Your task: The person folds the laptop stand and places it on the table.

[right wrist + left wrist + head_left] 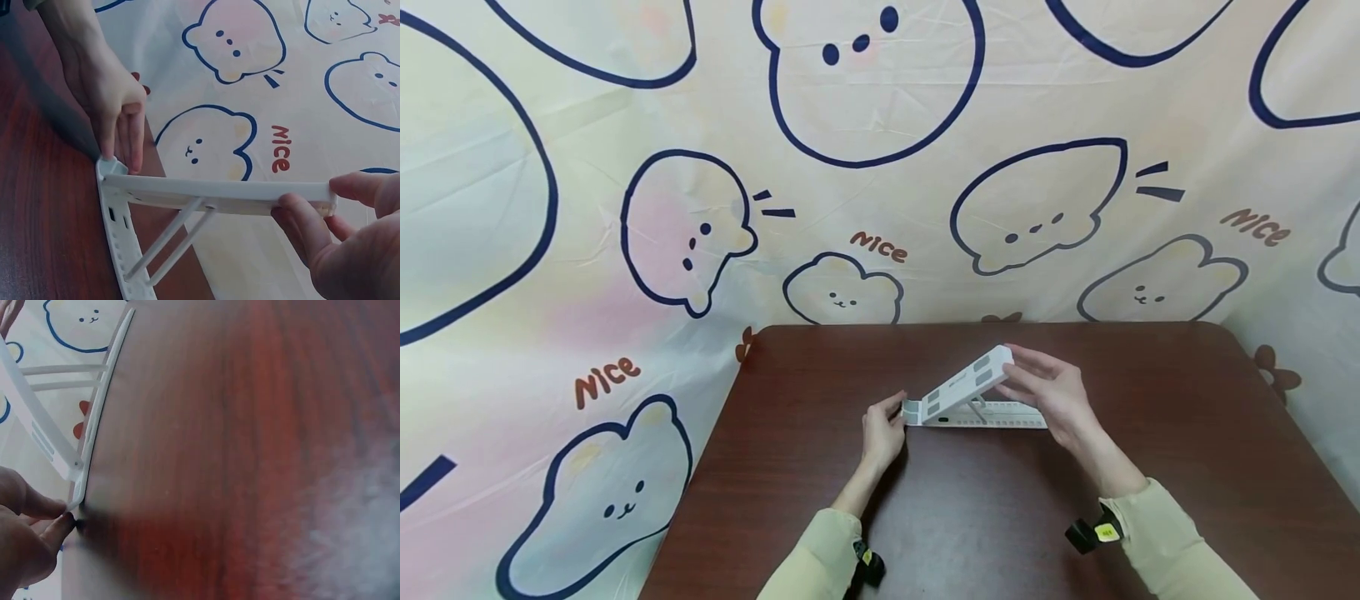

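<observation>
A: Where is the white stand (970,387)?
B: On the brown table (985,508), panel (958,387) tilted up on two struts (164,239).
A: Contacts?
B: Left hand (882,432) pinches the base (1011,418) beside the hinge; right hand (1057,397) grips the panel's raised end.

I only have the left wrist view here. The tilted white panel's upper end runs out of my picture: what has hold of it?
Observer: The right hand grips that end of the white panel between thumb and fingers.
Operator: I see two struts between the panel and the base. What is the base's upper surface like where they come down?
Observer: By the right wrist view, the struts meet the base where it has a row of small notches or holes.
Operator: And the panel's outer face, near that upper end?
Observer: The head view shows a pair of grey pads there.
</observation>
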The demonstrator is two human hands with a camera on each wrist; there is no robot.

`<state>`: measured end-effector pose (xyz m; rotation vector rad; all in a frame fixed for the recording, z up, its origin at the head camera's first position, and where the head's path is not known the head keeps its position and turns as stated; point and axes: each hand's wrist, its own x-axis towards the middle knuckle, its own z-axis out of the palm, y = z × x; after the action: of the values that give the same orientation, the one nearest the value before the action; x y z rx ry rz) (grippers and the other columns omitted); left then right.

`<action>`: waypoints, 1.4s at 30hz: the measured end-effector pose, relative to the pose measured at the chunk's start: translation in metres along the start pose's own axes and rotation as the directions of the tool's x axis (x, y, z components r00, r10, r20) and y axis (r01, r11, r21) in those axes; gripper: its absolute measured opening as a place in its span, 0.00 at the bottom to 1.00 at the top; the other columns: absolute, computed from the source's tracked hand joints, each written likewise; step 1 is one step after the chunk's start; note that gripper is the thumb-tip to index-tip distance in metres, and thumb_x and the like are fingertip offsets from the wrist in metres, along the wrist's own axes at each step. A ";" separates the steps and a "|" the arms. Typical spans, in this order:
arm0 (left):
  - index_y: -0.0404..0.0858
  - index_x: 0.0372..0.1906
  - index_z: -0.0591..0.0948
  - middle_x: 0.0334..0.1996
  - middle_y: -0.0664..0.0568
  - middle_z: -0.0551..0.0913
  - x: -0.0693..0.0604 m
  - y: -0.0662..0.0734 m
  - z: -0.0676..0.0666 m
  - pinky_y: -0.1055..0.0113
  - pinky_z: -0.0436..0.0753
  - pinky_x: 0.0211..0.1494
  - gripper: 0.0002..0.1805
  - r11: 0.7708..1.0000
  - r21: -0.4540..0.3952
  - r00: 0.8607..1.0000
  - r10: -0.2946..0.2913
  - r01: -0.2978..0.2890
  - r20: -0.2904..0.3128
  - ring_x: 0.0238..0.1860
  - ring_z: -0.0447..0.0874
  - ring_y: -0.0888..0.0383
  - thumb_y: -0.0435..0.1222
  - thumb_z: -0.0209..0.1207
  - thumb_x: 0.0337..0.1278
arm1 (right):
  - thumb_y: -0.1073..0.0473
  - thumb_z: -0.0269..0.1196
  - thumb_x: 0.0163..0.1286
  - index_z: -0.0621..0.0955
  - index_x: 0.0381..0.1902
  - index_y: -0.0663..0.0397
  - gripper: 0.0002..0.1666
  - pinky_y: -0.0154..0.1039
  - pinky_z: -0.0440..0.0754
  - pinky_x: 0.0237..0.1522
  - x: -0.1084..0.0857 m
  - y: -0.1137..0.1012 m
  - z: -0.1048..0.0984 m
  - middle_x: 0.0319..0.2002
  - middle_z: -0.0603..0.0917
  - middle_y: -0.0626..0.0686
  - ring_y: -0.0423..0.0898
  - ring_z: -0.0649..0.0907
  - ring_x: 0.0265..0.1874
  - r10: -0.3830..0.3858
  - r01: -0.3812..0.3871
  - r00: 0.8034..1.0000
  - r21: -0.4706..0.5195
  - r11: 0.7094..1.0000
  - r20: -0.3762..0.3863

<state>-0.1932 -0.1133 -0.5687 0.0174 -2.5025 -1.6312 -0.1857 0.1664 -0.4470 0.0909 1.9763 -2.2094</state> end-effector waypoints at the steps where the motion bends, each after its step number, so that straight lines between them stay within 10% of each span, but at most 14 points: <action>1: 0.22 0.65 0.84 0.62 0.27 0.86 0.002 0.000 0.000 0.50 0.87 0.67 0.26 1.000 0.000 1.000 -0.004 0.004 -0.001 0.68 0.86 0.35 0.12 0.58 0.62 | 0.64 0.66 0.82 0.69 0.81 0.69 0.36 0.44 0.91 0.59 -0.001 0.000 0.001 0.70 0.80 0.65 0.34 0.92 0.48 -0.005 0.005 1.000 0.002 1.000 -0.006; 12: 0.24 0.67 0.83 0.64 0.28 0.86 0.009 -0.003 0.000 0.54 0.88 0.67 0.27 0.997 -0.060 0.998 -0.055 0.054 -0.017 0.68 0.86 0.36 0.15 0.60 0.62 | 0.64 0.69 0.79 0.72 0.78 0.71 0.35 0.45 0.93 0.56 -0.004 0.006 0.003 0.57 0.86 0.48 0.35 0.93 0.47 -0.067 0.067 0.998 -0.014 0.998 -0.020; 16: 0.26 0.67 0.84 0.65 0.28 0.86 0.005 -0.019 0.003 0.52 0.90 0.66 0.26 0.996 0.002 0.996 0.084 -0.084 -0.033 0.67 0.87 0.35 0.22 0.65 0.63 | 0.61 0.68 0.81 0.74 0.77 0.68 0.33 0.36 0.93 0.54 -0.006 0.007 0.000 0.64 0.85 0.62 0.30 0.92 0.45 -0.140 0.133 0.989 -0.135 0.982 -0.042; 19: 0.32 0.69 0.84 0.70 0.34 0.84 0.002 -0.041 0.009 0.47 0.87 0.71 0.25 0.954 0.184 0.971 0.240 -0.236 -0.004 0.71 0.85 0.38 0.30 0.69 0.68 | 0.57 0.66 0.83 0.77 0.76 0.64 0.31 0.25 0.88 0.56 -0.006 0.012 -0.007 0.72 0.82 0.68 0.24 0.88 0.49 -0.219 0.192 0.974 -0.290 0.937 -0.062; 24: 0.37 0.74 0.81 0.78 0.40 0.79 -0.010 -0.063 0.015 0.47 0.82 0.77 0.30 0.782 0.465 0.908 0.386 -0.415 0.162 0.80 0.76 0.42 0.41 0.71 0.73 | 0.54 0.64 0.85 0.80 0.75 0.60 0.27 0.43 0.84 0.71 0.000 0.032 -0.033 0.73 0.82 0.66 0.51 0.85 0.69 -0.334 0.269 0.942 -0.627 0.731 0.014; 27: 0.35 0.76 0.78 0.78 0.38 0.78 -0.023 -0.052 0.008 0.45 0.79 0.80 0.32 0.745 0.497 0.895 0.364 -0.446 0.257 0.82 0.73 0.41 0.43 0.69 0.74 | 0.58 0.66 0.83 0.78 0.75 0.63 0.29 0.69 0.75 0.76 0.005 0.052 -0.050 0.75 0.78 0.70 0.70 0.75 0.77 -0.348 0.332 0.924 -0.779 0.532 0.156; 32: 0.31 0.78 0.75 0.77 0.34 0.77 -0.043 -0.007 -0.008 0.41 0.75 0.83 0.34 0.676 0.577 0.884 0.276 -0.458 0.379 0.82 0.72 0.38 0.45 0.66 0.78 | 0.61 0.69 0.78 0.76 0.76 0.67 0.33 0.75 0.71 0.76 0.013 0.085 -0.068 0.77 0.75 0.72 0.75 0.71 0.79 -0.304 0.411 0.893 -0.878 0.245 0.333; 36: 0.32 0.81 0.71 0.81 0.36 0.74 -0.048 0.011 -0.011 0.45 0.70 0.87 0.36 0.612 0.655 0.885 0.179 -0.442 0.431 0.85 0.67 0.41 0.48 0.62 0.81 | 0.60 0.70 0.77 0.77 0.76 0.67 0.33 0.75 0.71 0.76 0.016 0.101 -0.075 0.77 0.76 0.71 0.75 0.72 0.78 -0.291 0.433 0.879 -0.888 0.158 0.377; 42: 0.35 0.85 0.66 0.84 0.39 0.70 -0.047 0.009 -0.009 0.45 0.67 0.89 0.40 0.595 0.681 0.887 0.127 -0.426 0.444 0.88 0.63 0.43 0.52 0.61 0.82 | 0.59 0.71 0.77 0.79 0.74 0.66 0.32 0.77 0.71 0.75 0.018 0.111 -0.082 0.76 0.78 0.70 0.74 0.74 0.77 -0.266 0.418 0.889 -0.898 0.139 0.373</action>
<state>-0.1447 -0.1134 -0.5622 -0.5997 -3.0575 -0.3561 -0.1904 0.2345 -0.5684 -0.7362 3.0927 -0.5544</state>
